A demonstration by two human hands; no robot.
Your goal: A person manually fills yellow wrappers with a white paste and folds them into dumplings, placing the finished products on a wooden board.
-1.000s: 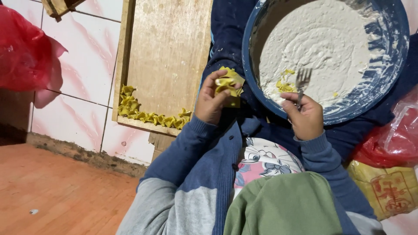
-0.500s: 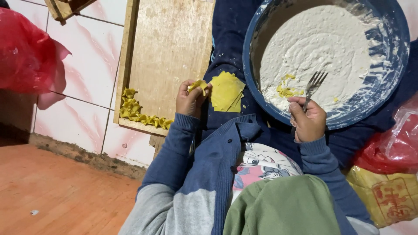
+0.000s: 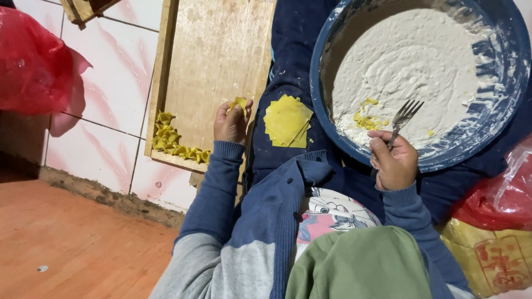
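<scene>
A seated person's left hand (image 3: pixel 231 123) pinches a folded yellow dumpling (image 3: pixel 240 103) in its fingers above the wooden board (image 3: pixel 221 50), whose row of finished dumplings (image 3: pixel 172 138) lies down-left; the right hand (image 3: pixel 394 163) grips a fork (image 3: pixel 404 116) over the blue basin (image 3: pixel 515 66). Half a second earlier, the dumpling sat nearer the wrapper stack (image 3: pixel 287 120).

Head view, steeply down, close.
</scene>
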